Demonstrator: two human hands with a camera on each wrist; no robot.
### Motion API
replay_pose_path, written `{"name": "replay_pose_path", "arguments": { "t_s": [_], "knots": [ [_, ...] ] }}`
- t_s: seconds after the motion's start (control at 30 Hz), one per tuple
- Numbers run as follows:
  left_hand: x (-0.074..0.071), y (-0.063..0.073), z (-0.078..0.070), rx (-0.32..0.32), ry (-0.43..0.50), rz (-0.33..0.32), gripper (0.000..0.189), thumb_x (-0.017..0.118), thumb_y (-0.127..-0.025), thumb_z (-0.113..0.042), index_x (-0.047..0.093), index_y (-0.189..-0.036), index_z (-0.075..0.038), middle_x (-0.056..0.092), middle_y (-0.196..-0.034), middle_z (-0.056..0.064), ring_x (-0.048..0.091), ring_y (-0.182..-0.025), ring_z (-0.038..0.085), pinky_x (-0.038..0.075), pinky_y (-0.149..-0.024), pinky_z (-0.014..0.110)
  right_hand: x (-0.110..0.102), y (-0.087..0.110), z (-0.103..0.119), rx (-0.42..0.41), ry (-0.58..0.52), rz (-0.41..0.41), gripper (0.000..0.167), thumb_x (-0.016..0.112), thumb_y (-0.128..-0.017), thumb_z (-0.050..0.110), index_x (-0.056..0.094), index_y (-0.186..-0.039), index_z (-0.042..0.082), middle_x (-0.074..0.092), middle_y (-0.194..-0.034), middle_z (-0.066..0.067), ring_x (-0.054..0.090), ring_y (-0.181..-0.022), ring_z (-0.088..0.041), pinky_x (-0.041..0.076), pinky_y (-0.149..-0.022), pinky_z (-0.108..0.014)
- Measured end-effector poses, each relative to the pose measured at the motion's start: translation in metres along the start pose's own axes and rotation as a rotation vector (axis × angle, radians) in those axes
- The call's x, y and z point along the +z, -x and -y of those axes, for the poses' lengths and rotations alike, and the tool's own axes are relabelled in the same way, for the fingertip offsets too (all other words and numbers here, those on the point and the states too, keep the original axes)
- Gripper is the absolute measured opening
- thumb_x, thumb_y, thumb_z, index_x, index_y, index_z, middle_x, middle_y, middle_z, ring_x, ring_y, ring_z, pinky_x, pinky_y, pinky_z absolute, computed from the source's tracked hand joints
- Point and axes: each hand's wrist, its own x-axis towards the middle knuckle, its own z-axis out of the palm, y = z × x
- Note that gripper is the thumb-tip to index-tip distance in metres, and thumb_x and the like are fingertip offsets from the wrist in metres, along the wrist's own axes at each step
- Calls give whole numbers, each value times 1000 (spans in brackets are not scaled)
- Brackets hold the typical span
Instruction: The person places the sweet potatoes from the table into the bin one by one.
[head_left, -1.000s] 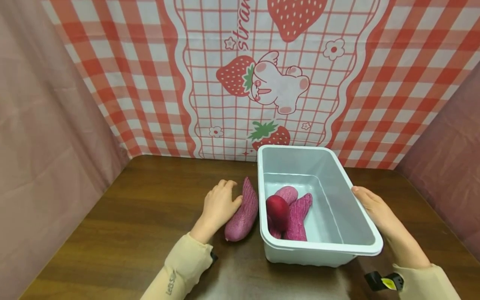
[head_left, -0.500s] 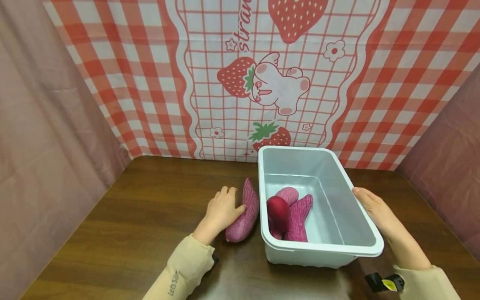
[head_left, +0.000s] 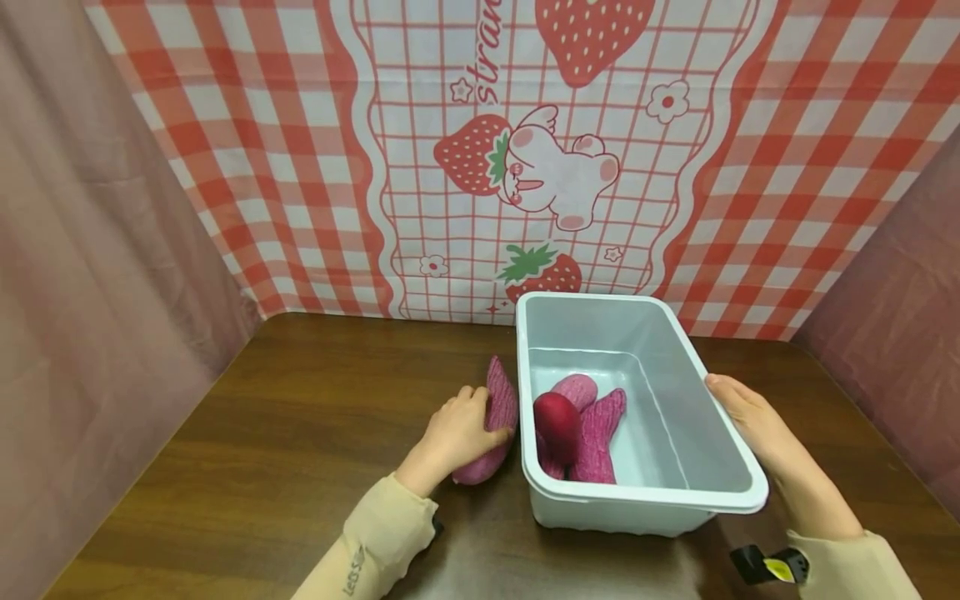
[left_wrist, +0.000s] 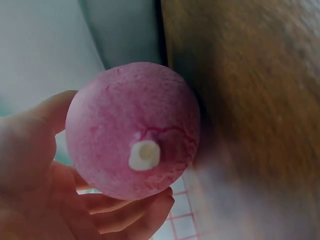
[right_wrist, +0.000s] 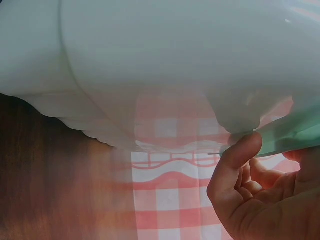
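On the brown table a long pinkish-purple sweet potato (head_left: 502, 402) lies along the left side of a pale grey-blue plastic basin (head_left: 615, 515). My left hand (head_left: 456, 429) grips it, thumb on the basin side and fingers round the other. The left wrist view shows its round pink end (left_wrist: 115, 115) with a small whitish nub, the thumb and curled fingers around it. My right hand (head_left: 757, 429) holds the basin's right rim, fingers curled at the edge in the right wrist view. Inside the basin, at its left, several sweet potatoes (head_left: 596, 442) lie with a dark red, rounded one (head_left: 557, 427) on top.
Behind the table (head_left: 247, 450) hangs a red-and-white checked cloth (head_left: 300, 192) with strawberry prints. Pinkish curtains (head_left: 112, 250) close off the left and right sides. The basin stands near the back edge, right of the middle.
My left hand has moved right over the sweet potato, going from touching its side with the thumb to gripping it. The right hand and the basin have stayed put.
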Motion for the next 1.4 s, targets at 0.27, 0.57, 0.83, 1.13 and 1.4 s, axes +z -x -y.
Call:
{"name": "replay_pose_path", "arguments": {
  "t_s": [0.27, 0.57, 0.83, 1.13, 1.4],
  "knots": [
    [0, 2, -2, 14, -12, 28, 65, 70, -72, -42, 52, -118, 1, 56, -101, 16, 59, -87, 32, 48, -72, 43, -1, 0, 1, -4, -4, -2, 60, 28, -97, 42, 30, -132, -7, 53, -91, 15, 56, -75, 0, 50, -64, -26],
    [0, 1, -3, -4, -4, 47, 59, 69, -73, -38, 52, -114, 1, 61, -94, 15, 62, -83, 31, 48, -68, 42, 0, -1, 1, -1, 29, -4, 60, 27, -97, 42, 31, -133, -7, 56, -102, -4, 56, -76, 0, 51, -64, -27],
    [0, 1, -2, -10, 13, 21, 49, 67, -73, -33, 53, -106, 0, 61, -89, 13, 61, -79, 30, 48, -63, 41, 0, 0, 1, 11, 11, 8, 62, 26, -97, 43, 28, -135, -6, 55, -104, -6, 56, -77, -1, 51, -64, -27],
    [0, 0, -1, -24, -15, -31, 48, 64, -74, -36, 55, -107, -1, 60, -87, 11, 61, -77, 28, 48, -62, 41, 0, 0, 2, 3, 25, 2, 61, 26, -97, 42, 29, -134, -7, 55, -104, -6, 56, -76, -1, 51, -64, -27],
    [-4, 0, -1, -25, -24, -56, 46, 62, -74, -36, 56, -105, -2, 60, -85, 11, 61, -75, 28, 47, -59, 40, 1, -1, 0, 4, 35, 2, 62, 25, -97, 42, 28, -134, -8, 51, -114, -22, 56, -76, 0, 51, -64, -27]
  ]
}}
